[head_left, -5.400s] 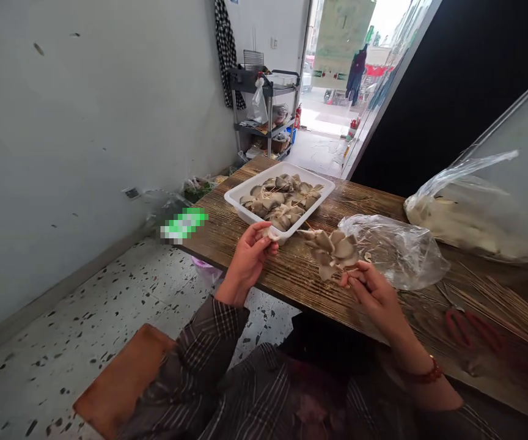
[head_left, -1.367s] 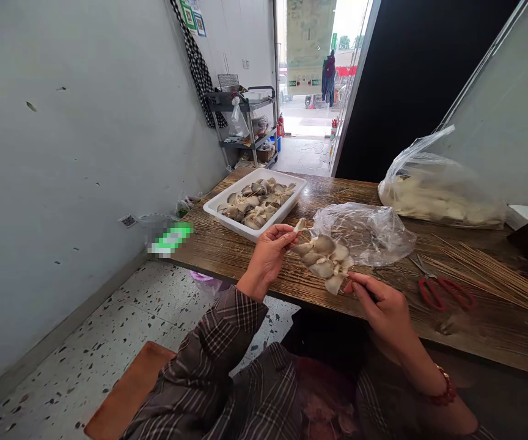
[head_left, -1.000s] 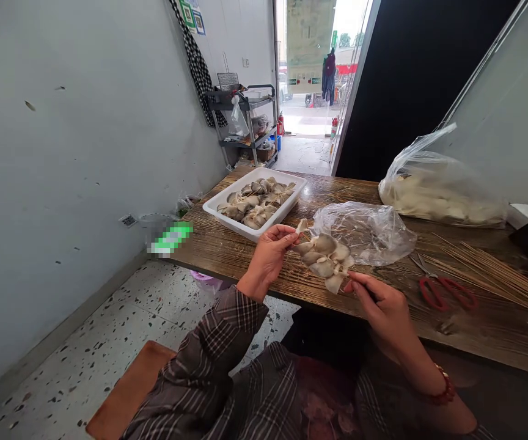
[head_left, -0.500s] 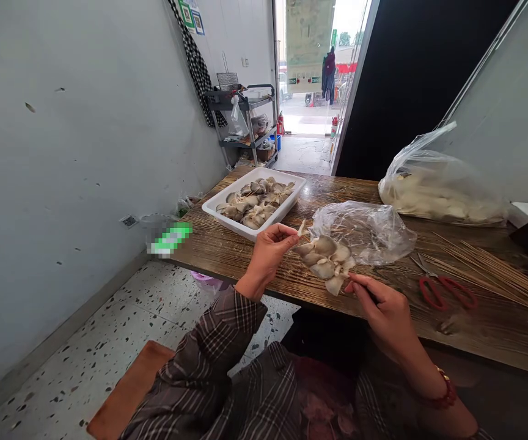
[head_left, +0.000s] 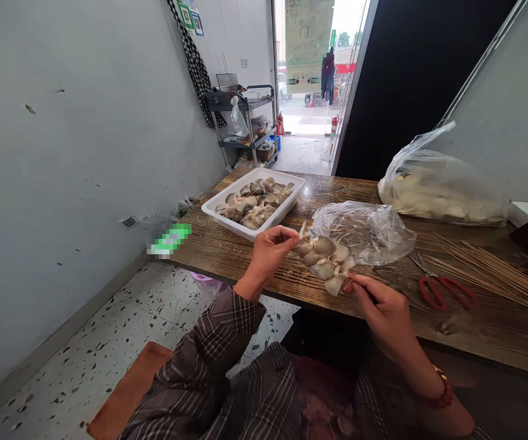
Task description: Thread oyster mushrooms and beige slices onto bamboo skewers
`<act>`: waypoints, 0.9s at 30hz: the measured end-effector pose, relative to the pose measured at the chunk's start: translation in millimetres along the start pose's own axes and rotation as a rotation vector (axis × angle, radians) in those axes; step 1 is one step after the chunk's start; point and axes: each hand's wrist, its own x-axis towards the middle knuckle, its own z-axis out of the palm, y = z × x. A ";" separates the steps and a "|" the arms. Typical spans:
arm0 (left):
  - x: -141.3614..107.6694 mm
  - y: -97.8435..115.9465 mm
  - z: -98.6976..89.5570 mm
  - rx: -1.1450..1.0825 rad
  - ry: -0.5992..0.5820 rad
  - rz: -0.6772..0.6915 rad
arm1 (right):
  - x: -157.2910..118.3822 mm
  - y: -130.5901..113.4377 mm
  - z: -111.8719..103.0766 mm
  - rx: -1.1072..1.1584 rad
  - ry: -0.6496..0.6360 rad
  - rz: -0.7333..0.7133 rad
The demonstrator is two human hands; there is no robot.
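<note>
A: How do the hands lie against the counter's edge?
B: The left hand (head_left: 271,250) reaches over the counter (head_left: 209,249), while the right hand (head_left: 381,305) crosses its near edge. They are apart, and a cluster of oyster mushrooms (head_left: 326,260) hangs between them, just inside that edge.
A: Are both gripping?
B: Yes. The left pinches a small mushroom piece (head_left: 303,230) at the cluster's upper end; the right pinches its lower end. What runs through the middle is hidden.
A: What bounds the room around them?
B: The white plastic tray (head_left: 251,233) beyond the left hand, the crumpled clear bag (head_left: 365,235) just behind the cluster, and red-handled scissors (head_left: 437,278) and bamboo skewers (head_left: 488,269) to the right.
A: And the containers?
B: More oyster mushrooms (head_left: 257,201) are heaped in the tray. The bulging plastic bag (head_left: 442,189) farther back holds something pale.
</note>
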 end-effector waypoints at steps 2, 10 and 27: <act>0.1 0.0 -0.3 0.022 -0.006 0.009 | 0.3 -0.6 0.7 -0.001 0.009 -0.007; 0.4 -1.5 -3.9 0.089 -0.086 0.008 | 5.5 -5.2 5.6 0.065 0.010 0.029; 1.5 -14.3 3.4 -0.159 -0.085 -0.179 | 6.8 -5.6 16.8 0.142 -0.054 0.137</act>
